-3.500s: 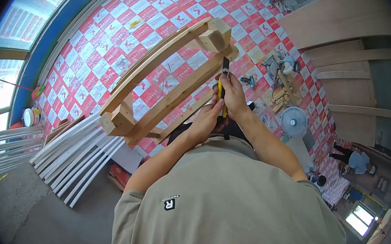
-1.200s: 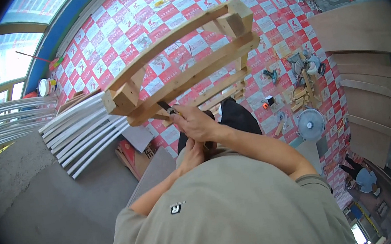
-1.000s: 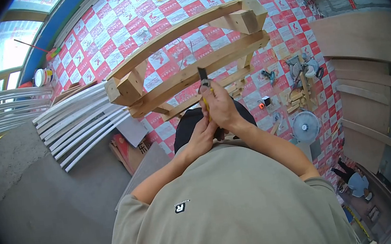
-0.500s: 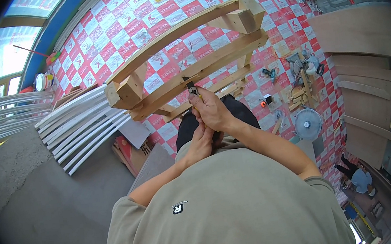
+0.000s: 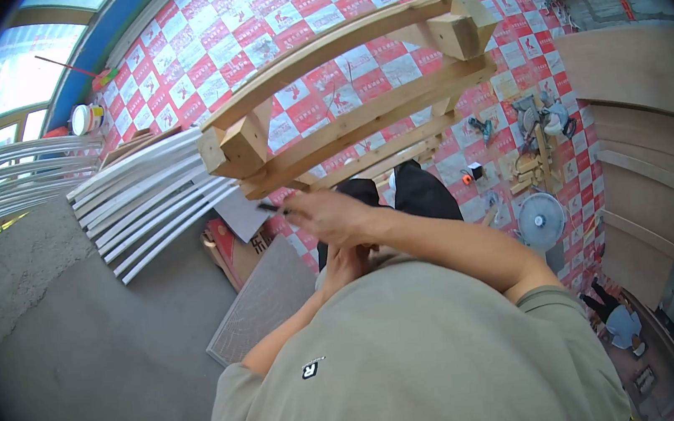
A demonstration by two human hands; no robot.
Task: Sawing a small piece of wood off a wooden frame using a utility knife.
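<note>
My right hand (image 5: 321,217) is closed on a dark-bladed knife (image 5: 273,207) with a yellow handle in earlier frames; the blade points left. My left hand (image 5: 344,267) is lower, at my waist, partly behind my right hand and forearm, its fingers curled round something hidden. Beyond both hands stands a pale timber frame (image 5: 367,110) with blocks at its corners and long rails, above my dark trousers (image 5: 424,200).
White strips (image 5: 137,227) and a grey panel (image 5: 256,304) lie left. Right are a cordless drill (image 5: 483,129), saw (image 5: 532,119), offcuts (image 5: 526,175), fan (image 5: 540,221) and plywood boards (image 5: 630,65). Red-white sheeting (image 5: 315,32) covers the floor. Another person (image 5: 620,319) is at lower right.
My right hand with the knife has swung left and down from upright positions near the frame's lower rail. My left hand stays low at my waist. The view has shifted slightly.
</note>
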